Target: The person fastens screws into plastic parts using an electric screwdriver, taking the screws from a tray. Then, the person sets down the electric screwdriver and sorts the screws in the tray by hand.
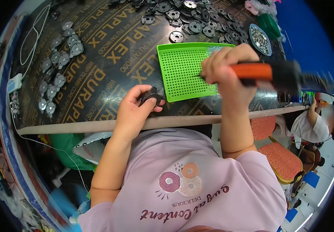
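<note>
Near the table's front edge, my left hand (138,104) pinches a small black part (150,96) between thumb and fingers. To its right lies a bright green perforated tray (186,73). Over the tray's right side, my right hand (228,67) is wrapped round an orange and black electric screwdriver (254,71), held roughly level. The tool's rear end is blurred by motion. Its tip is mostly hidden by my fingers, near their left side.
Round black parts with metal centres (63,59) lie in rows at the left; a pile of similar parts (195,27) sits at the back. A bowl of small metal pieces (260,40) stands back right, beside a green container (268,26). Another person (310,125) sits far right.
</note>
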`<state>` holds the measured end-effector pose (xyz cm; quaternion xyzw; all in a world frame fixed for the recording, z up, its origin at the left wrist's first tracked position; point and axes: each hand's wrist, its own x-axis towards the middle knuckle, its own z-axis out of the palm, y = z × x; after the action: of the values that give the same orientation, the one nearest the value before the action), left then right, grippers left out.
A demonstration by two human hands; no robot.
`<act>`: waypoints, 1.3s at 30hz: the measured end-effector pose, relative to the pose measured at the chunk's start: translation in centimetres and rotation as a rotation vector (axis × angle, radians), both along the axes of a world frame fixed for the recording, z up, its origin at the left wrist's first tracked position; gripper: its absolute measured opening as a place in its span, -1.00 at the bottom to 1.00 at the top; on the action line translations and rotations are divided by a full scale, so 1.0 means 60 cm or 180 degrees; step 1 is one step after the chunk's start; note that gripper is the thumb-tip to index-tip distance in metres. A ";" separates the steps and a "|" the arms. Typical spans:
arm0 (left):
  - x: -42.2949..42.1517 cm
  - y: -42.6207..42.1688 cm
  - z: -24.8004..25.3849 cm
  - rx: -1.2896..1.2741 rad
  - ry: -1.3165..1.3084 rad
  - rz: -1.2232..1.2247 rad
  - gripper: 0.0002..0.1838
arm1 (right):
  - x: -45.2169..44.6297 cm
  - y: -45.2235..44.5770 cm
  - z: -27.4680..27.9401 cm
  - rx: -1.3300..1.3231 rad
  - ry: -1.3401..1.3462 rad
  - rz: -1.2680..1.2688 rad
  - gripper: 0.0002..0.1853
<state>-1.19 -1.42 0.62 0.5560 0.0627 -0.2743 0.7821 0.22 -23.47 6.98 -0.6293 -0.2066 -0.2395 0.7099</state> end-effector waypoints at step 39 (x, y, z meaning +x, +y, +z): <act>0.013 -0.002 -0.004 -0.0162 0.0339 -0.0068 -0.64 | 0.006 0.105 -0.031 0.0591 0.0132 0.0522 -0.72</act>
<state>-0.41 -1.54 0.40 0.5213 0.0912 -0.3133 0.7885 0.57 -17.14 5.11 -0.5468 -0.2195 -0.1856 0.7864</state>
